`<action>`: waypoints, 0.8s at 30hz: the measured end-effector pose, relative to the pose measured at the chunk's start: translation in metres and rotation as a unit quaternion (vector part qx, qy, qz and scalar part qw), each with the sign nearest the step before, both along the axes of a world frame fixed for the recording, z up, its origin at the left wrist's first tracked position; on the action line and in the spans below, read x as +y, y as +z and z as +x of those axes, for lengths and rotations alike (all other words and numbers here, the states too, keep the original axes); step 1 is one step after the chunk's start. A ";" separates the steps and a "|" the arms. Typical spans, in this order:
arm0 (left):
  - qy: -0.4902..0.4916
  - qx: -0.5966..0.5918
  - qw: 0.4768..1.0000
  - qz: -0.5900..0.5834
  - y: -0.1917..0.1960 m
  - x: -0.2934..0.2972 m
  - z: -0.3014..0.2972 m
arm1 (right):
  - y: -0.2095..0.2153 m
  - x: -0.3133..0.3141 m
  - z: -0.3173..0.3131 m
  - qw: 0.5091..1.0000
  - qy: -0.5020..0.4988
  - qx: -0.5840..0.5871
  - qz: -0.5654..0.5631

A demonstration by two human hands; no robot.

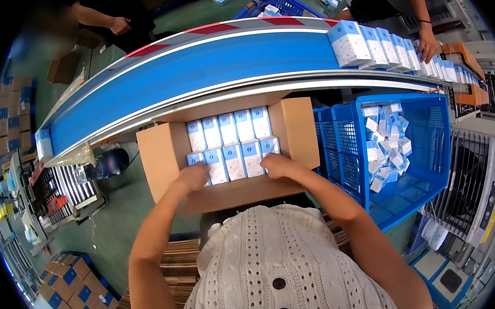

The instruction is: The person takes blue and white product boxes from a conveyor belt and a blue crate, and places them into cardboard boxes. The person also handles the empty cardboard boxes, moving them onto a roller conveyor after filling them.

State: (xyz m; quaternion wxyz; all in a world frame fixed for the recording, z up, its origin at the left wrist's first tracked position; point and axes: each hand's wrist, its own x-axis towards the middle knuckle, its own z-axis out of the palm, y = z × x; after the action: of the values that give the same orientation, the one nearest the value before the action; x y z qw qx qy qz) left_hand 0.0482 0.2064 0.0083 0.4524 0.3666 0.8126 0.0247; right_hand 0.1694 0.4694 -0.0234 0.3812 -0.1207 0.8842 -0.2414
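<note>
In front of me an open cardboard carton (163, 160) has its flaps folded outward. Two rows of small white-and-blue boxes stand in it, a far row (228, 130) and a near row (234, 162). My left hand (194, 176) grips the left end of the near row, its fingers curled over the end box. At the opposite end my right hand (277, 165) clasps the last box, its thumb on the near face. Between them the row stays pressed together. The undersides of the boxes are hidden in the carton.
Beyond the carton runs a blue conveyor belt (195, 63), carrying a line of boxes (350, 44) at right, where another person's hand (428, 44) reaches. A blue crate (411, 197) of loose boxes stands right. Flattened cardboard (178, 268) lies below; stacked cartons (76, 287) stand lower left.
</note>
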 end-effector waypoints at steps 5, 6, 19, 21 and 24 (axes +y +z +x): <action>-0.013 0.009 1.000 0.027 -0.013 0.017 -0.006 | 0.037 0.022 0.000 0.990 -0.102 -0.036 -0.094; -0.020 0.003 0.999 0.032 -0.012 0.028 -0.008 | 0.047 0.030 0.004 0.989 -0.094 -0.014 -0.111; 0.023 -0.025 0.999 -0.020 -0.065 0.194 0.023 | 0.038 0.067 0.051 0.968 -0.220 0.057 -0.104; 0.008 -0.036 0.999 -0.018 -0.076 0.185 0.020 | 0.042 0.068 0.048 0.961 -0.247 0.022 -0.121; 0.004 -0.077 0.996 -0.036 -0.078 0.187 0.014 | 0.043 0.071 0.044 0.958 -0.264 -0.036 -0.107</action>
State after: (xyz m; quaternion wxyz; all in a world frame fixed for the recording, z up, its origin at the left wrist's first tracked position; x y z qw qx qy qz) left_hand 0.0620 0.3933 -0.0695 0.5260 0.3435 0.7776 0.0254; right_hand 0.2135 0.5409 0.0198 0.3203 0.0860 0.8394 -0.4306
